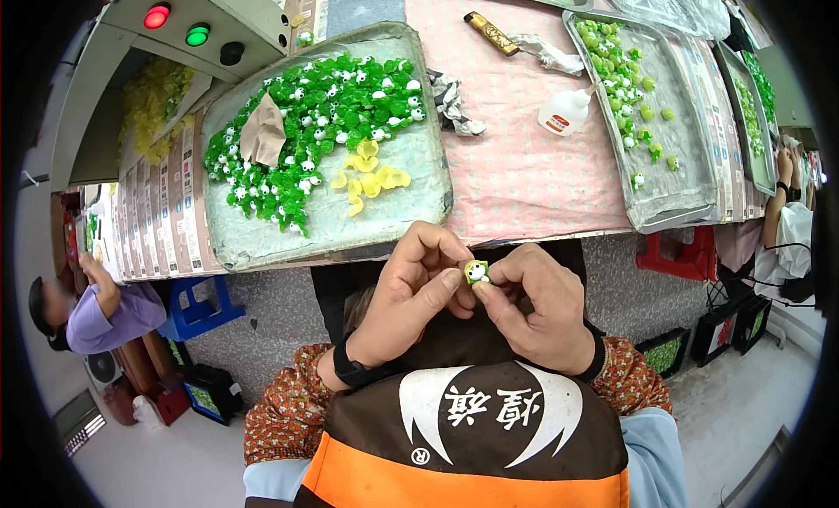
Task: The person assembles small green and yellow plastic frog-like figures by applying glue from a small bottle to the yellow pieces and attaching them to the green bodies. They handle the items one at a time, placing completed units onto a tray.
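Just off the table's front edge, a small plastic figure (476, 271), white with dark spots on a green and yellow backing, is pinched between both hands. My left hand (406, 290) grips it by thumb and fingertips on one side. On its other side, the thumb and forefinger of my right hand (544, 309) are closed on it. Close ahead lies a tray (323, 239) heaped with green pieces bearing white figures (367, 93). Several yellow cup-shaped pieces (370, 185) and a brown paper scrap (263, 134) are also in that tray.
A metal tray (690, 145) at the right holds pale green pieces (612, 67). Between the trays are a white squeeze bottle (565, 112), a utility knife (491, 34) and crumpled paper (454, 104). A box with lights (188, 1) stands left; another person (114, 316) is beyond.
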A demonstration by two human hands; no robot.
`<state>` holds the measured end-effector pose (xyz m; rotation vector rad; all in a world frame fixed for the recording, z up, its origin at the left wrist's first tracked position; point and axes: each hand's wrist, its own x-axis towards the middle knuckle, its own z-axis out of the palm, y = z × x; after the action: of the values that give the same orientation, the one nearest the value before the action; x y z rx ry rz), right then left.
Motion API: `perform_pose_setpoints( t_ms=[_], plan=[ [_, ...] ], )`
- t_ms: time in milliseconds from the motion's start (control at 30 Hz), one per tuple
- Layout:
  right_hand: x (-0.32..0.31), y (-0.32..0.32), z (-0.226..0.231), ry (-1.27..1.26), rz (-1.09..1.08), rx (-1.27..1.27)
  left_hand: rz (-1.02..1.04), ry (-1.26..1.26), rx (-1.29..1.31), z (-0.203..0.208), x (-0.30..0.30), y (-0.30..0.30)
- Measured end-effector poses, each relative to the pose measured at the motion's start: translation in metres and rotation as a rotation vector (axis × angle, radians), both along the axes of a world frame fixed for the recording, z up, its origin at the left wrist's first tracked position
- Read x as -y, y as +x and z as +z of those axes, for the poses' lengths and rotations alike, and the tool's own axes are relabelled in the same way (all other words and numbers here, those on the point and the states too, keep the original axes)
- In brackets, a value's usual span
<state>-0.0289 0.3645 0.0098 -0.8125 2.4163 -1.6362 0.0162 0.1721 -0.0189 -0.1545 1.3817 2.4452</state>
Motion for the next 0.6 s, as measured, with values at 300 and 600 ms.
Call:
perform_pose_setpoints(
  t_ms=[300,600],
  plan=[
    [0.003,0.001,0.001,-0.019,-0.035,0.033,0.021,-0.075,-0.094,-0.007,-0.001,0.004],
    [0.000,0.004,-0.001,-0.064,-0.034,0.122,0.063,-0.128,-0.207,-0.014,0.000,0.005]
  ],
)
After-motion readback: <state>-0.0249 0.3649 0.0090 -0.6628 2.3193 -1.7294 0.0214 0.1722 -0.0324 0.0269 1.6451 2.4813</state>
